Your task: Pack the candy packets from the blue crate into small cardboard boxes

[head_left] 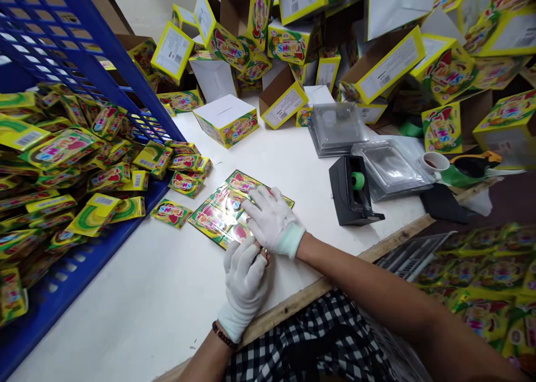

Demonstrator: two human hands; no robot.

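We find the glossy fan of yellow sachets (221, 214) lying flat on the white table (138, 320). Our gloved right hand (272, 220) presses on top, fingers spread; our gloved left hand (245, 281) curls at the near edge, grip indeterminate. A blue crate (50, 309) of sachets stands to the left.

Left glove (245, 284), right glove (272, 220): white. Sachets (213, 220): yellow, with red and green print. Crate (62, 284): blue. Lap cloth (293, 337): black-and-white check.
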